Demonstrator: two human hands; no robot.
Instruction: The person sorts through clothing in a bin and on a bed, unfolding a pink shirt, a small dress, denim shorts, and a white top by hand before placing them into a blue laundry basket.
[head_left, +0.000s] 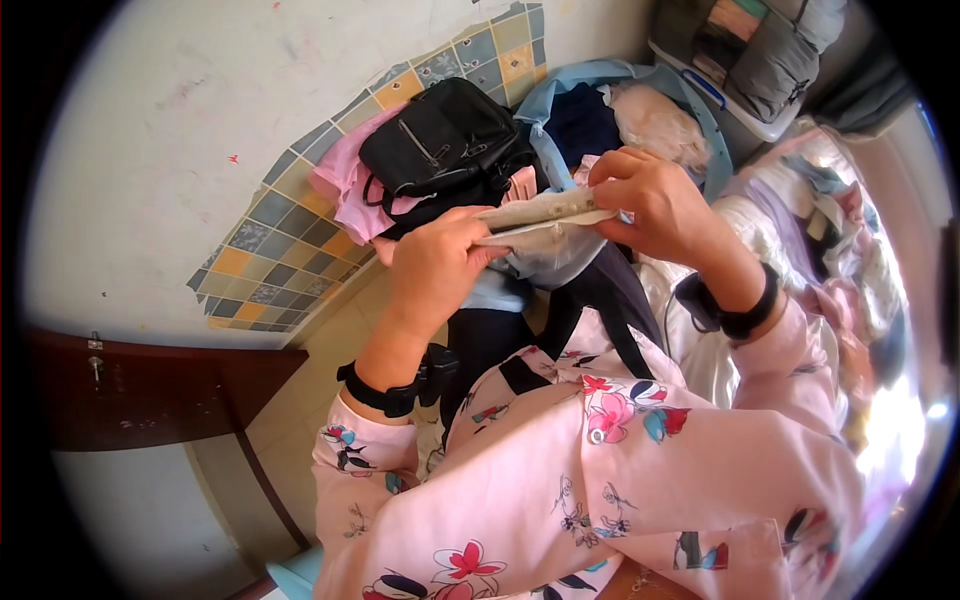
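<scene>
Stretched between my two hands is a pale, light-coloured piece of cloth (559, 214), with small button-like fasteners along its upper edge. My left hand (446, 259) pinches its left end, thumb toward me. At the other end, my right hand (649, 202) grips it with bent fingers. A thin, bluish-white part of fabric (559, 259) hangs below the held edges, over my lap. Just beyond my left hand lies a black backpack (446, 139) with zipped pockets, resting on pink material (349, 176).
A light-blue fabric storage bag (716, 124) stands beyond my right hand, holding dark-blue and cream items. Grey storage boxes (776, 75) rise behind it. Heaped clothes (840, 247) cover the bed at right. A dark-red wooden surface (165, 390) juts in at left, by the partly tiled wall (277, 202).
</scene>
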